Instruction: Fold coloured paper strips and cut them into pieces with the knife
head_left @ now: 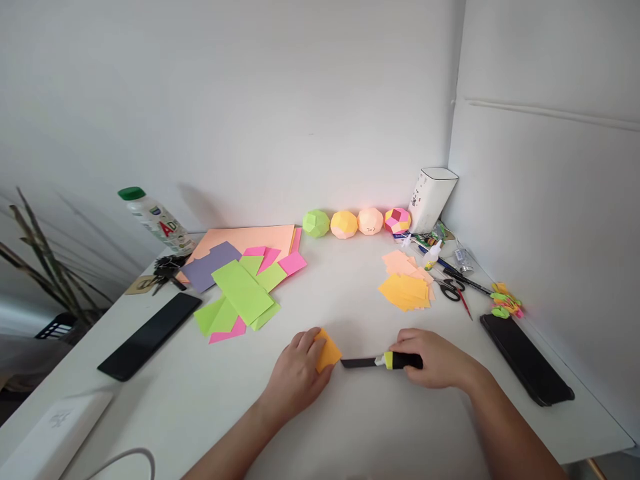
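behind hands: orange paper stack [406,292], scissors [453,288]

The left hand [299,370] covers the near part of the orange paper piece [327,351], so its full outline cannot be told. The right hand [434,360] wraps the rear of the utility knife [383,362], hiding its end. The bottle [156,219] label is too blurred to read. The white box [53,433] and grey cable [127,460] are cut off by the bottom-left edge. Small items beside the scissors [453,288] are too tiny to identify.
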A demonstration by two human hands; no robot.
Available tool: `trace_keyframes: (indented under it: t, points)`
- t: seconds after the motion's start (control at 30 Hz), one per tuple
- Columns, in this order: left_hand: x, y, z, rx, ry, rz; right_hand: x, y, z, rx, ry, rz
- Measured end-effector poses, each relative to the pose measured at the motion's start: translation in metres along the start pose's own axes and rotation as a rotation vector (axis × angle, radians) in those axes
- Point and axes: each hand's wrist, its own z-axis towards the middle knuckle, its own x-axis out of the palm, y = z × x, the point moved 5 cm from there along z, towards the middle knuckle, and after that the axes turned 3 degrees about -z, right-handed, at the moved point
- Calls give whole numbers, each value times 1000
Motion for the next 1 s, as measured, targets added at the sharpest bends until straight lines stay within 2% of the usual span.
trace_keyframes:
  t: [0.13,0.3,0.5,0.73,1.0]
  points:
    - [-1,2,2,-7,4,-32,0,7,3,3,0,17]
    - [-5,8,4,-85,45,-152,-1,11,5,-45,-39,39]
    - [-10,19,7,-212,172,-390,3,10,7,-71,-98,43]
    - [-3,32,6,-268,280,-644,-1,16,9,-91,-115,29]
    - [-1,36,5,-285,268,-735,0,15,9,-62,-94,29]
